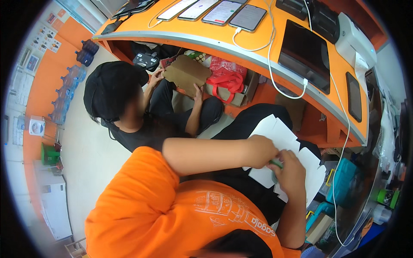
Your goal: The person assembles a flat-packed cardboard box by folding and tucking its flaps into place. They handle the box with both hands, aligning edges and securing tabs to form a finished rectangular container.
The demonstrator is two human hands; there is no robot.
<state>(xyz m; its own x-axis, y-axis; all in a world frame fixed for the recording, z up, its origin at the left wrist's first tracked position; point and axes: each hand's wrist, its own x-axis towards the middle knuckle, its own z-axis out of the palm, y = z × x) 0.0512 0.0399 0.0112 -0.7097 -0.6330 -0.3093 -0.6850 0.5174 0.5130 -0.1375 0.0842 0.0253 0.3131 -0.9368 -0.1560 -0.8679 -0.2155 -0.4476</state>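
White die-cut card sheets [310,165], like flattened boxes, lie across my lap. Over them my left hand [260,151] is closed, its fingertips mostly hidden from view. Close against it, my right hand [290,173] is also closed, with its thumb and fingers around a small green object [276,163]. A greyish rounded edge shows just below the green; its kind is too hidden to tell. The hands meet above the middle of the white card.
Left of me a person [124,99] sits holding brown cardboard [186,75]. An orange desk [258,41] ahead carries several phones, a tablet [304,55] and a white printer [355,43]. A white cable [346,142] hangs down. Teal cases [344,182] stand at the right.
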